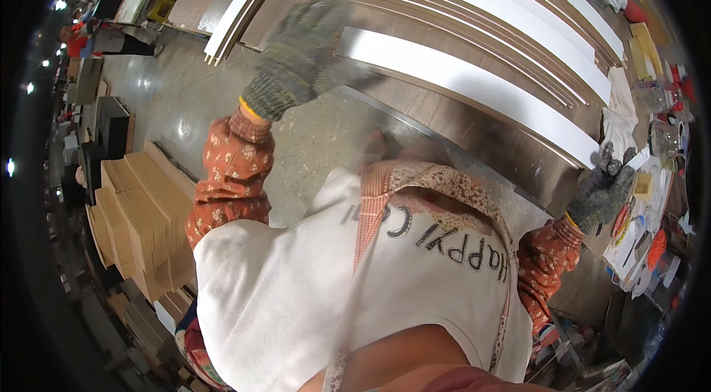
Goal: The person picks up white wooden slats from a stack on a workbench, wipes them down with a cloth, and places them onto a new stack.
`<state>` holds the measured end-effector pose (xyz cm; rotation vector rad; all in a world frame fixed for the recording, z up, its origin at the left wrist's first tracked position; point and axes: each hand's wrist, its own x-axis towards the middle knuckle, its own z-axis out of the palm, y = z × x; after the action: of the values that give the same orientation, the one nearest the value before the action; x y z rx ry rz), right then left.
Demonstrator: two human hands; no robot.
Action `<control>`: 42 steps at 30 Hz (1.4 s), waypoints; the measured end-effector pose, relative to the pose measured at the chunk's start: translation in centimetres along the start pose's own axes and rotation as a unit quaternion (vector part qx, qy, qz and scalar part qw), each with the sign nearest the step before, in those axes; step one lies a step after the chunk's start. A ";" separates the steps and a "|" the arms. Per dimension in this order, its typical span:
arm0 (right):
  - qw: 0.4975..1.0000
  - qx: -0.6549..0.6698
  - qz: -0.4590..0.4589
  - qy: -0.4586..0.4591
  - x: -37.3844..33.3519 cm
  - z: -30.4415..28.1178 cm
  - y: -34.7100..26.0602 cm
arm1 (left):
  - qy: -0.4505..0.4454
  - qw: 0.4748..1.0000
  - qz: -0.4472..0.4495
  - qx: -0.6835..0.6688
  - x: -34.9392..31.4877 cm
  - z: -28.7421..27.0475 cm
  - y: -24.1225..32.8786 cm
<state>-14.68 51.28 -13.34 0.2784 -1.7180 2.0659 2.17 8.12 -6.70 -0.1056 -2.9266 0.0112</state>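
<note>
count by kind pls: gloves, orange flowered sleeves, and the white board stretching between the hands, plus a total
Left glove and right glove: 2
Left sleeve and right sleeve: 2
White board between the hands: 1
Total: 5

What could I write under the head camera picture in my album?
The blurred, gloved left hand is near one end of a white board, the gloved right hand near the other.
</note>
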 end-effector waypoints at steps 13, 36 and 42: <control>0.969 0.195 0.115 0.099 -4.5 -1.7 -1.9 | -0.009 0.974 0.227 -0.024 9.1 2.5 5.8; 0.943 -0.055 -0.039 -0.325 -10.1 6.0 -3.6 | 0.005 0.964 0.199 -0.177 13.8 4.7 10.9; 0.921 -0.120 -0.099 -0.356 -9.4 6.5 -4.1 | 0.014 0.961 0.273 -0.047 13.2 4.6 10.6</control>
<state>-5.33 43.62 -12.30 1.1876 -2.1981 1.6759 -10.97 19.61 -8.57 -0.9127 -2.7671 -0.0418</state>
